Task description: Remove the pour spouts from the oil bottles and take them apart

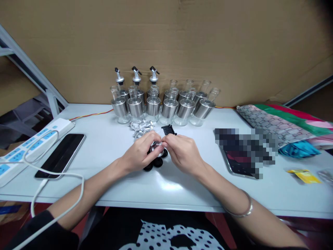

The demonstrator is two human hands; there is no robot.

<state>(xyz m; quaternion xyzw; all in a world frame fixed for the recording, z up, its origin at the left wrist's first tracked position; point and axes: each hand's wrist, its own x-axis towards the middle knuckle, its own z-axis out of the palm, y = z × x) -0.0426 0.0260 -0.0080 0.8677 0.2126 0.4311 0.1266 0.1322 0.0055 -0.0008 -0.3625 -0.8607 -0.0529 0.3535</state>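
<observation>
My left hand (pixel 142 151) is closed around a silver pourer spout (pixel 155 146), thumb and fingers pinching it. My right hand (pixel 183 152) meets it at the spout, fingertips pressed together; what they grip, if anything, is hidden. Beneath the hands sit several round black stoppers (pixel 158 162). More silver spouts (pixel 142 127) lie in a loose heap just behind my left hand. Black flip levers (pixel 168 130) are bunched behind my right fingers. Farther back stand two rows of glass bottles with steel sleeves (pixel 153 107); three in the rear row carry pourers (pixel 136 74).
A phone (pixel 62 156) and a white power strip (pixel 33 146) lie at left, a white cable (pixel 80 194) crossing over my left forearm. To the right are another phone (pixel 241 163), a yellow packet (pixel 305 176) and colourful folded fabric (pixel 286 121). Cardboard (pixel 166 38) rises behind.
</observation>
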